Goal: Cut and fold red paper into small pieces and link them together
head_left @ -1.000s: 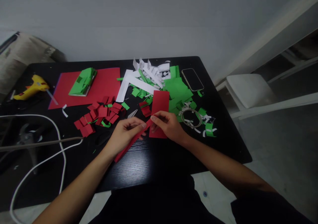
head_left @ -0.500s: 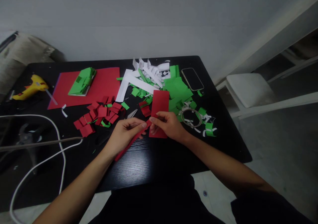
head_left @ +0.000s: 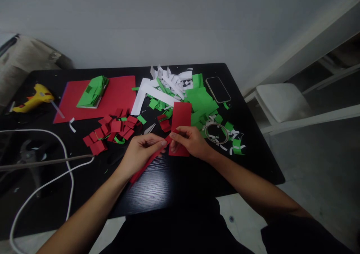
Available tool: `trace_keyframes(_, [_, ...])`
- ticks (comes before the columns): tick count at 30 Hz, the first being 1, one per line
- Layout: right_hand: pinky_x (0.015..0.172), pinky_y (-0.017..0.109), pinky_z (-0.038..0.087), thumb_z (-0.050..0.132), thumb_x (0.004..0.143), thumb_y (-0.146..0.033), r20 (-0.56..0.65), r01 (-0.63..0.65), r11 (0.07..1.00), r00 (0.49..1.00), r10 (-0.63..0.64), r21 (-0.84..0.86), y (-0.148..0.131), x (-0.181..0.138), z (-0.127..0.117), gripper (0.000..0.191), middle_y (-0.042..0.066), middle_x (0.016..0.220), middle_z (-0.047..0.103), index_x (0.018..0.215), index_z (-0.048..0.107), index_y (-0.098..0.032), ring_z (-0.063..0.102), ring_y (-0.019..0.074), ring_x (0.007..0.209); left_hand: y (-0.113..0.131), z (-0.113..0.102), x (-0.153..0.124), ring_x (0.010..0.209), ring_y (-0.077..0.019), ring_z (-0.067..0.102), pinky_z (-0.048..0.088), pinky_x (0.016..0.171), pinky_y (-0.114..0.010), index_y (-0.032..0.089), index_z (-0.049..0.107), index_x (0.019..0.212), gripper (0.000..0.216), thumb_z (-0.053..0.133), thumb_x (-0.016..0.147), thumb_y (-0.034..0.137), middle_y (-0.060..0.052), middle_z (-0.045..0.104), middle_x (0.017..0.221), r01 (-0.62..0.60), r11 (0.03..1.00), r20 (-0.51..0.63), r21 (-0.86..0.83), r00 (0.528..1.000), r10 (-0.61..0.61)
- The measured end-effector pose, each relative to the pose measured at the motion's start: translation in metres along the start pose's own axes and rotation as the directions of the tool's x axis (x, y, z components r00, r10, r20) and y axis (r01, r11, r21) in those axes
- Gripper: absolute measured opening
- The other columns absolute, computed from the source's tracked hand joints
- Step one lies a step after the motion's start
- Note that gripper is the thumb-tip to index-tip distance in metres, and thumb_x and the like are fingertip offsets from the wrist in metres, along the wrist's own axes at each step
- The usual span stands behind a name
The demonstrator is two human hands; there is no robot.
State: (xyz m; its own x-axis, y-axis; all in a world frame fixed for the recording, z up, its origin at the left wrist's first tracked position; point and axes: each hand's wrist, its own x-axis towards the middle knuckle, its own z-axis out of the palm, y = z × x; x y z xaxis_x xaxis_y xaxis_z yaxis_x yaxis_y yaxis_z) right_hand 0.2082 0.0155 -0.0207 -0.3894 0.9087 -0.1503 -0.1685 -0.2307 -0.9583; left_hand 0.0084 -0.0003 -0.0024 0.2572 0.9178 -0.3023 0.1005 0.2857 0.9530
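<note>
Both of my hands pinch a narrow red paper strip (head_left: 146, 164) over the black table (head_left: 174, 182). My left hand (head_left: 140, 151) holds its upper part while the strip's tail runs down past my wrist. My right hand (head_left: 189, 141) pinches the strip's top end and rests on a larger red paper rectangle (head_left: 181, 116). Part of a pair of scissors (head_left: 150, 128) shows just beyond my left fingers. A heap of small red paper squares (head_left: 112, 131) lies to the left of my hands.
Green and white paper scraps (head_left: 180, 92) cover the table's far middle. A phone (head_left: 218, 89), a tape ring (head_left: 216, 133), a red sheet (head_left: 118, 94) with folded green paper (head_left: 94, 92), a yellow glue gun (head_left: 35, 98) and a white cable (head_left: 67, 160) lie around. A white chair (head_left: 281, 102) stands right.
</note>
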Motion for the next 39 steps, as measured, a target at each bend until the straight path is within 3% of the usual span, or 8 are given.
trace_keyframes(13, [0.054,0.024,0.054,0.086,0.074,-0.046,-0.078,0.032,0.999,0.996,-0.035,-0.039,-0.0009,-0.0038,0.0064,0.034,-0.003,0.057,0.067,0.078,0.072,-0.015,0.062,0.0112,0.050,-0.0016,0.0003,0.0008,0.065,-0.0151,0.069,0.054,0.063,-0.023,0.016,0.081,0.086,0.024,0.082,0.080,0.039,-0.005,0.078,0.074,-0.045,0.997,-0.006,0.062,0.999,0.046])
trace_keyframes(24, [0.053,0.025,0.050,0.080,0.080,-0.047,-0.063,0.038,0.998,0.997,-0.041,-0.054,-0.0061,-0.0055,0.0048,0.031,-0.005,0.055,0.063,0.083,0.074,-0.017,0.058,0.0110,0.048,0.0027,0.0000,-0.0015,0.063,-0.0146,0.067,0.052,0.061,-0.023,0.016,0.080,0.080,0.020,0.080,0.080,0.036,-0.004,0.077,0.070,-0.072,0.994,-0.014,0.080,0.997,0.074])
trace_keyframes(30, [0.049,0.024,0.045,0.086,0.074,-0.044,-0.143,0.062,0.990,0.987,-0.080,-0.125,-0.0025,-0.0030,0.0024,0.029,-0.004,0.057,0.063,0.078,0.072,-0.018,0.057,0.0112,0.047,0.0015,0.0008,-0.0015,0.061,-0.0151,0.067,0.052,0.061,-0.024,0.016,0.079,0.080,0.021,0.081,0.079,0.037,-0.004,0.077,0.070,-0.059,0.996,-0.031,0.072,0.998,0.061])
trace_keyframes(39, [0.056,0.026,0.047,0.082,0.079,-0.043,-0.111,0.076,0.995,0.990,-0.083,-0.064,-0.0055,-0.0051,0.0041,0.028,-0.004,0.056,0.062,0.077,0.072,-0.017,0.057,0.0121,0.051,-0.0006,-0.0012,-0.0019,0.062,-0.0136,0.066,0.052,0.062,-0.023,0.016,0.079,0.081,0.020,0.080,0.081,0.036,-0.003,0.076,0.071,-0.057,0.997,-0.010,0.058,0.998,0.058])
